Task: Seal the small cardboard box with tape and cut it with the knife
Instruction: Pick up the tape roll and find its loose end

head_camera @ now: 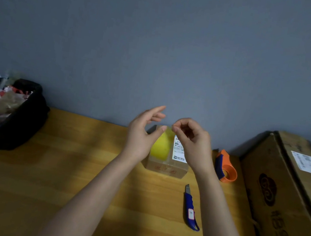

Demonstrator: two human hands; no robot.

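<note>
head | left hand (142,134) fingers spread, right hand (190,136) pinching yellow tape (161,146) over small box (166,164) at table's (64,165) back edge | advice: keep strip taut, centre on seam, knife (190,206) lies near

Small box (166,164) sits mid-table (41,182) against the wall (161,38), tape roll (161,146) on top. Dispenser (225,167) just right of it, knife (190,206) in front. Big carton (283,196) far right, bin (9,113) far left.
</note>
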